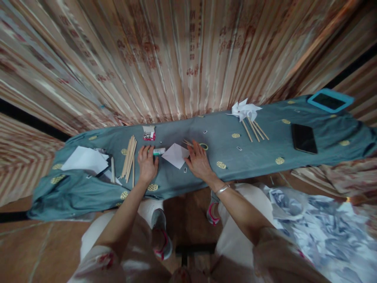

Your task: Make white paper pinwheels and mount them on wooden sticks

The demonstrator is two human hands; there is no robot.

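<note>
at three o'clock on the diamond-shaped white paper (176, 156), the spread right hand (198, 160) should press lightly; left hand (148, 164), grip unclear.

Single wide view from the wearer's head, facing forward and steeply down at close range. The table (260, 155) crosses the middle of the frame, left hand (148, 164) and right hand (200, 162) near centre; curtain (173, 59) fills the top, the wearer's legs (251, 202) the bottom.

Column of dark characters (192, 35) on pleated curtain (167, 78), too blurred to read
</note>
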